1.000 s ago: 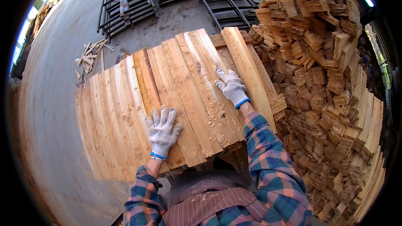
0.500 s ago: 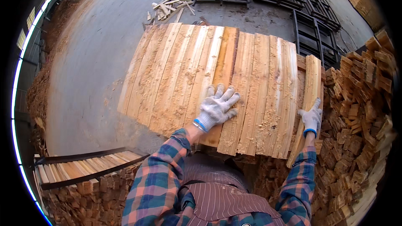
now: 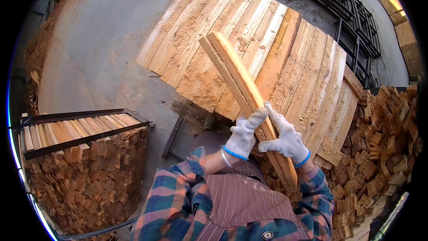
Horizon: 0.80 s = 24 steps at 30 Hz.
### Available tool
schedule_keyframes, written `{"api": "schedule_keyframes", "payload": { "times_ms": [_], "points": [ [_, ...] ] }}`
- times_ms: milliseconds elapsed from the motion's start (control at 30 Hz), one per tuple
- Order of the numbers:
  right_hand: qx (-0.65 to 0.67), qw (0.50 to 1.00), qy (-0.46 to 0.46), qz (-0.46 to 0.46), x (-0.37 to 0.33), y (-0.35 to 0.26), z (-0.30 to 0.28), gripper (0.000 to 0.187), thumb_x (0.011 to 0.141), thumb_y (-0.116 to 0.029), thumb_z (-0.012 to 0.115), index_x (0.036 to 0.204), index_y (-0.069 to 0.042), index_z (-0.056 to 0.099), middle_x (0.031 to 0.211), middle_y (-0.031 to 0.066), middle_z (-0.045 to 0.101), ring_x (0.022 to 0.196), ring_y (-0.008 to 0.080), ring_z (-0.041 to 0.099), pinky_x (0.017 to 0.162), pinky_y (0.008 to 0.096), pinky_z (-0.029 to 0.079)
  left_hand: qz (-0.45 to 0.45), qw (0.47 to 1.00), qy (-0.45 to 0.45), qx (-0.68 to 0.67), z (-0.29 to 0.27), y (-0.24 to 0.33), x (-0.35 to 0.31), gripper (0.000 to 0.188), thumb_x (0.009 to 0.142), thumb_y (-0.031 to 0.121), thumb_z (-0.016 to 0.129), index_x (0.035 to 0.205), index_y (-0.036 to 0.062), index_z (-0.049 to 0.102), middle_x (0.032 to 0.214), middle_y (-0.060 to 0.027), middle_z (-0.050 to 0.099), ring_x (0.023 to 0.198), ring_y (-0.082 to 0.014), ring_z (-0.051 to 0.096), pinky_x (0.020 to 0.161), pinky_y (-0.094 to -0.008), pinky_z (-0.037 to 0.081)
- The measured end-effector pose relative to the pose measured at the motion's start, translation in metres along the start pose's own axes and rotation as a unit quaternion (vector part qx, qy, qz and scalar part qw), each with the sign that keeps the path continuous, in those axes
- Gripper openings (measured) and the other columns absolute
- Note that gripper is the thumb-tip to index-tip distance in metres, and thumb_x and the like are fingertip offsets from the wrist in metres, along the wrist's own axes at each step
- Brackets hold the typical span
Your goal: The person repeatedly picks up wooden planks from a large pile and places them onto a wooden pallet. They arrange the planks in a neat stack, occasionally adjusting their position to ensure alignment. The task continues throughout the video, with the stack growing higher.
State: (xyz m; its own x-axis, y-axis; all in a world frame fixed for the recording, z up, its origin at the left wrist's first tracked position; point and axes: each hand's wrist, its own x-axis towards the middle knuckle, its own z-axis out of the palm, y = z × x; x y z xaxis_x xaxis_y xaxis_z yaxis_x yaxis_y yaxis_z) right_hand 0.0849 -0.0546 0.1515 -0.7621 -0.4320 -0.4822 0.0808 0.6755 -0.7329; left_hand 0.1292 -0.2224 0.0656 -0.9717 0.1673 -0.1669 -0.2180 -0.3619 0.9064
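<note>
A long, narrow wooden plank [image 3: 234, 76] is held at a slant across my front, above a stack of boards. Its upper end points to the far left and its lower end comes down near my apron. My left hand [image 3: 244, 135], in a white knit glove with a blue cuff, grips the plank's left edge. From the right side, my right hand [image 3: 285, 138], gloved alike, clasps it at about the same height. Below lies the layer of side-by-side boards [image 3: 307, 62], strewn with sawdust and chips.
A black-framed stack of short boards [image 3: 84, 165] stands at the lower left. To the right rises a big pile of cut wood pieces [image 3: 379, 147]. Dark metal frames [image 3: 352, 9] lie at the far right. Grey floor [image 3: 93, 49] stretches along the left.
The plank at the stack's right edge has been lifted and swung in front of me. My left hand has left the boards to grip it. The view has shifted, showing more of the left stack.
</note>
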Motion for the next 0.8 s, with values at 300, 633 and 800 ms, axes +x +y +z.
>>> {"api": "schedule_keyframes", "payload": {
  "times_ms": [300,633,800],
  "points": [
    [-0.115,0.989,-0.022,-0.093,0.031,0.008,-0.044,0.101,0.061,-0.039,0.085,0.149,-0.020,0.039,0.139,0.0205,0.049,0.127,0.0353,0.050,0.106,0.0437,0.043,-0.043,0.822,0.499,-0.269,-0.089,0.006,-0.022,0.040,0.096,0.026,0.060,0.126,0.0006,0.056,0.120,-0.0111,0.060,0.103,-0.0200,0.057,0.088,-0.0343,0.049],
    [0.067,0.997,0.040,-0.015,0.069,0.028,-0.073,0.067,0.073,-0.017,0.071,0.137,-0.004,0.054,0.119,0.0147,0.067,0.105,0.0198,0.063,0.094,0.0310,0.048,0.245,0.537,0.319,-0.741,-0.122,-0.049,0.032,0.061,0.095,0.005,0.018,0.155,-0.0007,0.009,0.164,-0.0086,0.010,0.151,-0.0243,0.007,0.123,-0.0358,0.006],
    [-0.123,0.987,0.095,-0.051,0.084,-0.023,-0.073,0.061,0.075,-0.012,0.068,0.135,-0.012,0.057,0.122,0.0165,0.066,0.107,0.0306,0.066,0.093,0.0338,0.051,0.286,0.341,0.281,-0.850,-0.110,-0.034,0.025,0.067,0.094,-0.001,0.031,0.156,0.0048,0.006,0.163,-0.0023,0.011,0.147,-0.0172,0.018,0.122,-0.0345,0.010]
  ]
}}
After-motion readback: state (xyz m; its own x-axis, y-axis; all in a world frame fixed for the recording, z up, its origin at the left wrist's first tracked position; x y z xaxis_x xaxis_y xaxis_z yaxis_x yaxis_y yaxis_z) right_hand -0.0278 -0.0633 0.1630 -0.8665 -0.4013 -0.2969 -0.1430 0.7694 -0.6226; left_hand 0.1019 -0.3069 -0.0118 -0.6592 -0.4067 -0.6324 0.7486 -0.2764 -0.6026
